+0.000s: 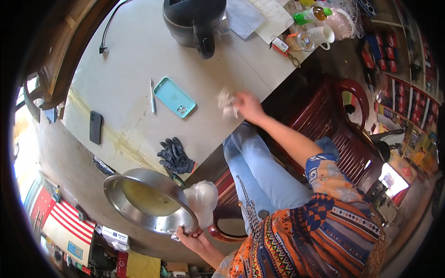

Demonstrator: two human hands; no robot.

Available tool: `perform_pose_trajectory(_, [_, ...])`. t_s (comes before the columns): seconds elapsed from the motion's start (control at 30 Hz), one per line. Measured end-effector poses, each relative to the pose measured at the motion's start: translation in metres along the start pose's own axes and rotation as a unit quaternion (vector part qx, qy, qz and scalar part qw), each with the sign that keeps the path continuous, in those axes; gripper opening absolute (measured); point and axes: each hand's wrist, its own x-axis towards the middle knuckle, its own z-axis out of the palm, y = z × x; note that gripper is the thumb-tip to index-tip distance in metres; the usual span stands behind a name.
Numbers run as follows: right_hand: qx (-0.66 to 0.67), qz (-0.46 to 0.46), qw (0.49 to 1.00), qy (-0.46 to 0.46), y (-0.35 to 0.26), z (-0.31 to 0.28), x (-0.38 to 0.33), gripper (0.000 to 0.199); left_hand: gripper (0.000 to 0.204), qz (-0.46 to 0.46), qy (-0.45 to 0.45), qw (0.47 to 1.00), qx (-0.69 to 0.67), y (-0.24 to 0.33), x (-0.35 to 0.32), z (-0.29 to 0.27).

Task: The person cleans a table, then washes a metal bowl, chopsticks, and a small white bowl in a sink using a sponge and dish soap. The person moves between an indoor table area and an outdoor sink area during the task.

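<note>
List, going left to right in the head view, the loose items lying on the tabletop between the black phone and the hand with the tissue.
Black phone → pen → teal phone case → crumpled tissue in the right hand.

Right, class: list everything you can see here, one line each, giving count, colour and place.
Table: one, pale grey, upper middle.
Phone case: one, turquoise, on table.
Pen: one, white, left of the case.
Phone: one, black, table's left edge.
Gloves: one pair, black, table's near edge.
Cooker: one, black, table top.
Mug: one, white, top right.
Bowl: one, steel, held lower left.
Chair: one, red, right.
Left hand: grips bowl rim.
Right hand: holds white crumpled tissue.
</note>
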Motion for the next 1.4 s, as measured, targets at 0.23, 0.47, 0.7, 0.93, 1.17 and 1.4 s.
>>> perform_pose_trajectory(0.23, [-0.065,-0.101,0.954,0.275,-0.003,-0.055,0.162,0.033,0.016,-0.005,0.023,1.000,0.010,-0.007,0.004,-0.028])
perform_pose_trajectory(0.47, [-0.084,-0.203,0.960,0.173,-0.036,0.063,0.061,0.030,0.013,-0.020,0.019,0.999,-0.023,-0.022,0.002,-0.048])
perform_pose_trajectory(0.7, [0.008,-0.322,0.930,0.179,-0.122,0.050,0.127,0.031,0.019,-0.032,0.063,0.997,-0.029,-0.029,-0.008,-0.038])
perform_pose_trajectory(0.93, [-0.098,-0.467,0.865,0.154,-0.135,0.079,0.202,0.025,0.022,-0.030,0.025,0.998,-0.051,-0.041,0.000,-0.053])
perform_pose_trajectory(1.17, [-0.114,-0.339,0.932,0.056,-0.060,0.057,0.097,0.028,0.020,-0.038,0.021,0.997,-0.062,-0.037,-0.003,-0.053])
perform_pose_trajectory(1.4, [-0.051,-0.226,0.972,-0.029,-0.011,0.039,-0.019,0.031,0.019,-0.029,0.031,0.998,-0.055,-0.024,-0.005,-0.053])
